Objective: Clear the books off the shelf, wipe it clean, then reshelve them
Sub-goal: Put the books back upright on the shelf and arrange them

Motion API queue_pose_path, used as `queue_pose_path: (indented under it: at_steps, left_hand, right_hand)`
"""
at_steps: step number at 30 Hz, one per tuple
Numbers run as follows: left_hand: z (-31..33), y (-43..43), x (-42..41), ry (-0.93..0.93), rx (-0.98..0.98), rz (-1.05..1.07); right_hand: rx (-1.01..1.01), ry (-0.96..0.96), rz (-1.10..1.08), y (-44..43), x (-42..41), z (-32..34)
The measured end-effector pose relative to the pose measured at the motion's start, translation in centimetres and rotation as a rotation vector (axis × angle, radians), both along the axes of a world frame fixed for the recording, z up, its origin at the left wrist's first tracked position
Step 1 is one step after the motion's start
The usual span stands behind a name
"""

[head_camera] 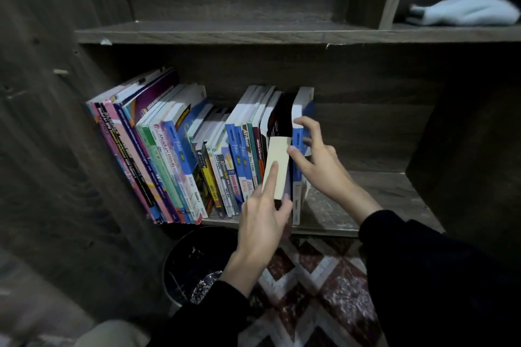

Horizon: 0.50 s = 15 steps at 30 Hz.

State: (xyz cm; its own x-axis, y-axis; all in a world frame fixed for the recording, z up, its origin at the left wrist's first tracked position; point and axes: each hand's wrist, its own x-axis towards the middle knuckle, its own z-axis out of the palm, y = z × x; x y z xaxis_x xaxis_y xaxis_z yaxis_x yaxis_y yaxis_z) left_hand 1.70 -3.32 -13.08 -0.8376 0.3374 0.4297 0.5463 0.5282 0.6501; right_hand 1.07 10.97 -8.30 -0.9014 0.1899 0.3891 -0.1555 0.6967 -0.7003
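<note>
A row of several books [180, 155] leans leftward on the lower wooden shelf [380, 191]. At the row's right end stands a black book with a cream spine label [277, 160]. My left hand [263, 217] holds its lower spine, the index finger stretched straight up the label. Right of it stands a blue-and-white book [298, 175]. My right hand [318, 160] grips this book's upper part, fingers curled over its outer cover and thumb near the spine. A pale blue cloth [465, 10] lies on the upper shelf at the far right.
The upper shelf board [225, 32] is bare in the middle. A dark round bin [194, 262] sits on the floor below the books. A patterned red-and-white rug [318, 284] covers the floor. The bookcase's dark side panel [56, 149] stands at the left.
</note>
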Motion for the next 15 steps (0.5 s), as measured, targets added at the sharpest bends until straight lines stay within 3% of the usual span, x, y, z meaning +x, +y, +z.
queue_pose_path:
  at_steps: [7, 15]
  left_hand:
    - [3.7, -2.6, 2.4, -0.122, -0.185, -0.015]
    - [6.4, -2.0, 3.9, -0.168, -0.296, -0.139]
  right_hand:
    - [-0.038, 0.023, 0.002, -1.7, -2.1, 0.4]
    - [-0.275, -0.108, 0.157, 0.4, -1.8, 1.1]
